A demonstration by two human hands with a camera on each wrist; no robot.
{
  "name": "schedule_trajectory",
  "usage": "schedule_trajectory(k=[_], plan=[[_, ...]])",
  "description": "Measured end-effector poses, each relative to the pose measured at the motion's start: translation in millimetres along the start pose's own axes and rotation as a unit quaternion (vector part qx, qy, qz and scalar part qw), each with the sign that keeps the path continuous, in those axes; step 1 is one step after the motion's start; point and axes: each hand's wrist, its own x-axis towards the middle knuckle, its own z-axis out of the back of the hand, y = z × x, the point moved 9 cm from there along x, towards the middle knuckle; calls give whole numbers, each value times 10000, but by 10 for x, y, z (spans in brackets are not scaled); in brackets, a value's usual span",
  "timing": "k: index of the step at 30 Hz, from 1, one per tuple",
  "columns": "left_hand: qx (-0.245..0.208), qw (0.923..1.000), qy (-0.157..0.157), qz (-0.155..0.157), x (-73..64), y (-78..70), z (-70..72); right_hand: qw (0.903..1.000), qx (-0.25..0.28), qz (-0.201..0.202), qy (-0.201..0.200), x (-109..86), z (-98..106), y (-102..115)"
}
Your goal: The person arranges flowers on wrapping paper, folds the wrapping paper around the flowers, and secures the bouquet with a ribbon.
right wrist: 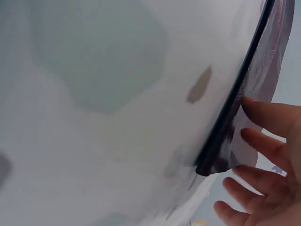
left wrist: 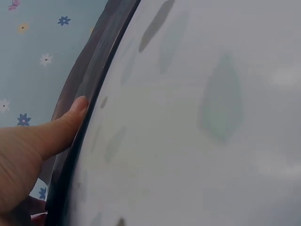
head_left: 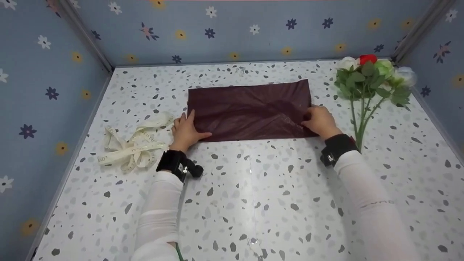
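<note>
The maroon sheet (head_left: 246,112) lies between the two sets of fingers, its long near edge running from the left thumb toward the right hand's heel. It looks thin and light, crinkled most toward the right fingers, so it should be limp and easily creased (the faint sheen hints at a slick film or coated paper). Such stuff will probably slide under a flat push and buckle if squeezed inward; the best hold is likely a soft pinch at the short edges, just where the fingers are, with an even, gentle pull.

The left hand (head_left: 186,132) is spread, thumb stretched along the near edge and the other fingers up the short edge, resting on it without gripping. The right hand (head_left: 320,119) is turned inward at the opposite edge, fingers loosely bent and parted, thumb tip and forefinger at the sheet, with no firm pinch to be seen. Both arms reach forward, well apart. The ribbon (head_left: 139,148) lies just outside the left fingers; the flowers (head_left: 368,69) lie beyond and outside the right ones.
</note>
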Motion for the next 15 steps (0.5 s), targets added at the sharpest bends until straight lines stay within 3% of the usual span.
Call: schedule_trajectory(k=[6,12,15], plan=[[31,9991,-360,234,-17,11,46,9957,706,-87,-596,-1,100,-90],[-87,9990,-378,228,-20,20,39,9866,1363,-674,-588,-27,106,-273],[-124,9988,-435,166,-19,13,43,9803,1669,-983,-387,-38,64,-353]])
